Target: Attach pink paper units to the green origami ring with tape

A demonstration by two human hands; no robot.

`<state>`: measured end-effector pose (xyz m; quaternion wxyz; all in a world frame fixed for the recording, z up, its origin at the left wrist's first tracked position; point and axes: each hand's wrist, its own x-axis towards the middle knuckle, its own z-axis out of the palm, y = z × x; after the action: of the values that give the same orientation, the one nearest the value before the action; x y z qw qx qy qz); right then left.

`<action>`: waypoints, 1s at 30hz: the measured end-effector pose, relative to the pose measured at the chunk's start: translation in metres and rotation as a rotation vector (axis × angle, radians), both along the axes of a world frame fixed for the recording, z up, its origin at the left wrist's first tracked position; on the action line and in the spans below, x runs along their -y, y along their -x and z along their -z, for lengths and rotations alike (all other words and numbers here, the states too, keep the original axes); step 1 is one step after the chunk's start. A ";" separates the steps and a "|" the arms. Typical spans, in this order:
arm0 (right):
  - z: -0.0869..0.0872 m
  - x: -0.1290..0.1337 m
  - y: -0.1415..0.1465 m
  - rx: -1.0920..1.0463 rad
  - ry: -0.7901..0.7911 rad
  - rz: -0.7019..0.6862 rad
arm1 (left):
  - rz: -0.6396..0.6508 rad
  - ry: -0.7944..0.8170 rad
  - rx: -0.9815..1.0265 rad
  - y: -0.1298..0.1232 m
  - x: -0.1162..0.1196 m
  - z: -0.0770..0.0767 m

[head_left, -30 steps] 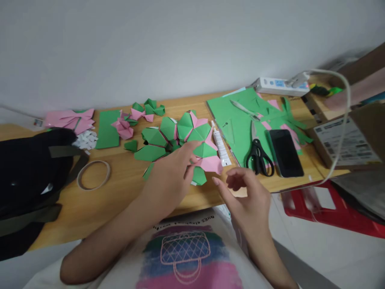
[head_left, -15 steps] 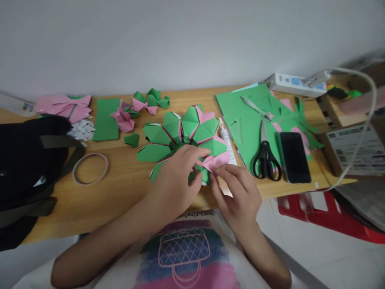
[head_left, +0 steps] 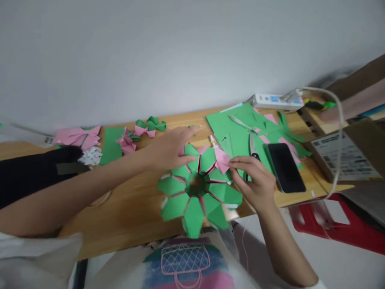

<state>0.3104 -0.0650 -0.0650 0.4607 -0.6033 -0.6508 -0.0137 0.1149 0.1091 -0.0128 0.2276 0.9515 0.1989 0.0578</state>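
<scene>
- Folded paper ring (head_left: pixel 193 214), green with pink, sits lower centre of frame at the near side of the table (head_left: pixel 120 224), between and below your two hands; round opening in its middle.
- Your right hand (head_left: pixel 257 180) is at the ring's right side, thumb and fingers pinching by the edge of a pink flap (head_left: pixel 222 161) at its upper right.
- Your left hand (head_left: pixel 168 150) is over the ring's upper left, fingers spread, not clenched; thumb overlaps the top petals, contact can't be told.
- Cardboard box (head_left: pixel 350 152), right edge of frame, white label on its side; contents can't be made out.
- Black bag (head_left: pixel 36 172), far left, partly behind your left forearm; inside not visible.
- Above the ring: glue tube nozzle (head_left: pixel 212 140), rest hidden.
- Right of centre: green sheet (head_left: pixel 240 136) with a clear ruler (head_left: pixel 227 143), craft knife (head_left: pixel 240 123) and paper scraps on it; scissors (head_left: pixel 252 146) partly behind your right hand; phone (head_left: pixel 285 166) just beside them.
- Upper right: power strip (head_left: pixel 276 101), plug in it.
- Upper left: pink folded papers (head_left: pixel 76 137), white paper bits (head_left: pixel 90 155), small green-and-pink folded pieces (head_left: pixel 150 127).
</scene>
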 end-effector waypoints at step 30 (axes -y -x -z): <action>-0.073 -0.023 0.027 0.253 0.767 0.094 | 0.405 0.518 -0.195 -0.045 -0.026 0.006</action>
<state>0.2832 -0.0423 0.0077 0.1171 -0.7542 -0.6319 0.1349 0.1599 0.1348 -0.0190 0.4486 0.8832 0.0349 -0.1321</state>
